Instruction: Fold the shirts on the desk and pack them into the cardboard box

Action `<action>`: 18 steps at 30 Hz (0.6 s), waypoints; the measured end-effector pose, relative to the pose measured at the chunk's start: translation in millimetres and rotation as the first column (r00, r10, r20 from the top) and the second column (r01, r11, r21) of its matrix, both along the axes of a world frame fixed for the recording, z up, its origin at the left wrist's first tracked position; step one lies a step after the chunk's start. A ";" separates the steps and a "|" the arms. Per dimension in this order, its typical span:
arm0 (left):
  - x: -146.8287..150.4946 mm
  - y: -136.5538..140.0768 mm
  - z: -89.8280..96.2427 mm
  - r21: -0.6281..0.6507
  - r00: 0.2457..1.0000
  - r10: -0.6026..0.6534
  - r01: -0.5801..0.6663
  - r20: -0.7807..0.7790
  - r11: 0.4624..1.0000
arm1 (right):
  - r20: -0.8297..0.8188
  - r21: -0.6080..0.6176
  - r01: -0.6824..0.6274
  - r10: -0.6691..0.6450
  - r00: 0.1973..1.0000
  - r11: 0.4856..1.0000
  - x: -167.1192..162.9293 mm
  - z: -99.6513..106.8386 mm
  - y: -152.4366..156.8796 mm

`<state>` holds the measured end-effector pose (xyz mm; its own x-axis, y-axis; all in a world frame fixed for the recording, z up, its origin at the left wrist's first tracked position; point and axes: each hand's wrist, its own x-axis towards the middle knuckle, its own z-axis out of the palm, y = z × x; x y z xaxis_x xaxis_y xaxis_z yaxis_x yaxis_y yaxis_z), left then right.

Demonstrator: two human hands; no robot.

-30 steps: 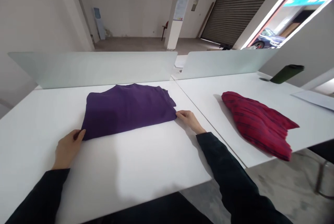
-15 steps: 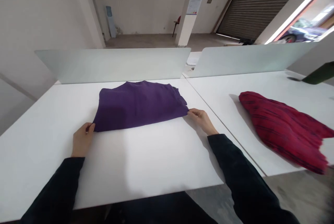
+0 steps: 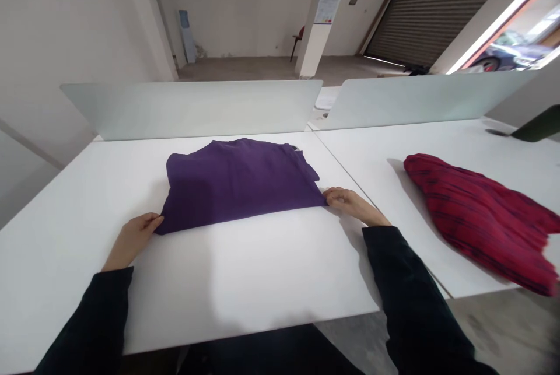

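Note:
A purple cloth [image 3: 245, 182], folded into a wide, low shape, lies across the white table in front of me. My left hand [image 3: 136, 236] pinches its near left corner between thumb and fingers. At the near right corner, my right hand [image 3: 350, 203] has its fingers closed on the fabric. The near edge runs fairly straight between both hands, while the far edge is uneven. Whether the cloth is a garment, I cannot tell.
On the right part of the white table [image 3: 262, 281] lies a red cloth [image 3: 476, 217] with dark stripes, loosely bunched. Two frosted panels [image 3: 205, 109] stand along the far edge. A dark green object [image 3: 536, 124] juts in at the right. A seam divides the tabletop.
Both hands have come slightly nearer to me and a little farther apart, drawing the near corners of the purple cloth with them. The red cloth lies as before.

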<state>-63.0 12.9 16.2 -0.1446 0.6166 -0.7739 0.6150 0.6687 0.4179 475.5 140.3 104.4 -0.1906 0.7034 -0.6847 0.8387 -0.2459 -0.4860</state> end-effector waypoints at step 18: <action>11.9 2.9 11.6 -0.038 0.981 -0.186 0.189 0.055 0.981 | 0.144 -0.131 -0.081 0.100 0.985 0.988 -7.1 3.1 0.3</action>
<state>-51.2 15.8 27.9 0.0110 0.5949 -0.8037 0.7096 0.5616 0.4255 468.5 140.6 107.5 -0.1385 0.5956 -0.7913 0.9211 -0.2160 -0.3239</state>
